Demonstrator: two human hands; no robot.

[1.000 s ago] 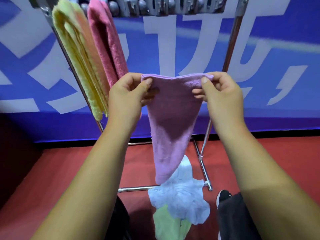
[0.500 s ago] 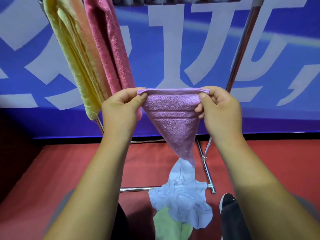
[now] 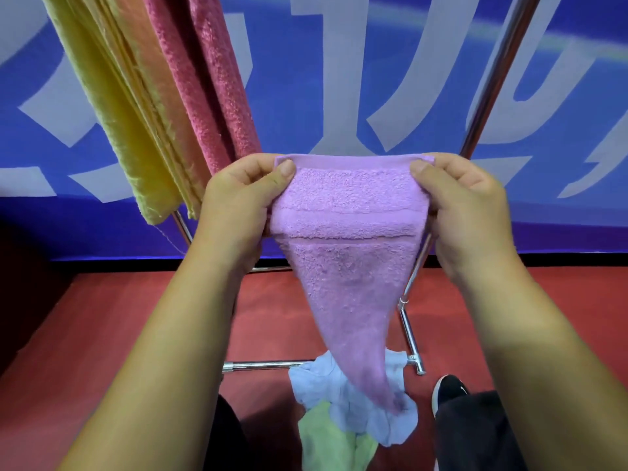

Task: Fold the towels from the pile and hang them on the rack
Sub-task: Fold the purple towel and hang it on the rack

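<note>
The person held a purple towel [image 3: 350,266] up in front of the chest with both hands. The left hand [image 3: 238,205] pinched the towel's top left corner, thumb pressed on the near face and curled fingers behind the cloth. The right hand [image 3: 465,212] pinched the top right corner in the same way. The top hem was stretched flat and level between the two thumbs. Below it the towel narrowed to a point that hung down over the pile on the floor. A horizontal edge ran across the near face partway down.

The metal rack [image 3: 492,79] stood just behind the towel, one slanted upright rising at the right and a base bar lying on the red floor [image 3: 102,317]. On the left of the rack hung a yellow towel [image 3: 136,130] and, beside it, a pink towel [image 3: 210,90]. An orange layer showed between them, though whether it was a separate towel could not be told. The pile lay by the base bar: a crumpled light blue towel [image 3: 316,385] on top of a green towel [image 3: 323,436]. A black shoe [image 3: 448,390] stood just to the right of the pile. A blue banner [image 3: 339,62] with large white shapes filled the background
</note>
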